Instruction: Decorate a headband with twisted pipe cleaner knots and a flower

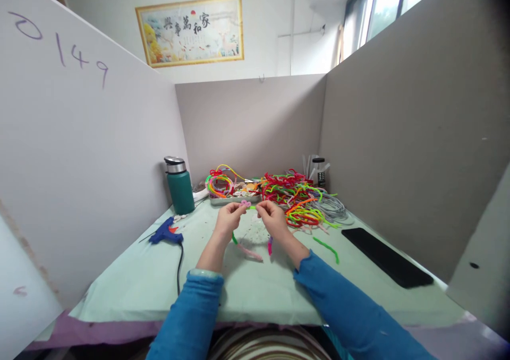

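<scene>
Over the middle of the table, my left hand [229, 219] pinches a small pink pipe-cleaner flower [245, 204] between thumb and fingers. A short yellow-green pipe cleaner [252, 207] runs from the flower to the fingertips of my right hand [274, 220], which are closed on its end. Below my left hand lies a green and pale pink pipe cleaner [250, 253] on the cloth. Near my right wrist is a short purple and magenta piece [270, 246]. Farther right, a bright green pipe cleaner [326, 249] lies loose.
A blue glue gun [165, 232] with a black cord lies left, before a teal bottle [180, 190]. At the back are a metal tray [235, 200] of small pieces and a tangled pipe-cleaner heap [287, 187]. A black phone-like slab [386, 256] lies right. Partitions enclose three sides.
</scene>
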A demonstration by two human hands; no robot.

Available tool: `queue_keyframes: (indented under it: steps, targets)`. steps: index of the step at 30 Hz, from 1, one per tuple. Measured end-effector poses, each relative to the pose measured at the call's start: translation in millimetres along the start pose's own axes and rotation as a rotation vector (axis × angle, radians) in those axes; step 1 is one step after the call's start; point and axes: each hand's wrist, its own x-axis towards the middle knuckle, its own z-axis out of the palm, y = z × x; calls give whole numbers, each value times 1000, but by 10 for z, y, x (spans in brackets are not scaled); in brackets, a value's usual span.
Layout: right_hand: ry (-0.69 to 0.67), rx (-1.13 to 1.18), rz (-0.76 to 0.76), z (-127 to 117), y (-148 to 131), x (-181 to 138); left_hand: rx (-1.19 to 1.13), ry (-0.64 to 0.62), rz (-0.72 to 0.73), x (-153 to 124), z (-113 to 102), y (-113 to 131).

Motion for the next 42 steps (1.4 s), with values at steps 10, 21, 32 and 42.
queue_keyframes:
  steps: [10,21,32,42]
  targets:
    - [5,-12,14,1,11,21,-12,-14,14,35,-34,-51]
    - [-18,16,22,0,-10,-4,-10,25,12,27,-35,-58]
    - [-14,-18,9,2,-14,-10,-28,43,8,37,-39,-64]
    - [-3,-28,14,-2,-26,-12,-5,29,18,23,-35,-47]
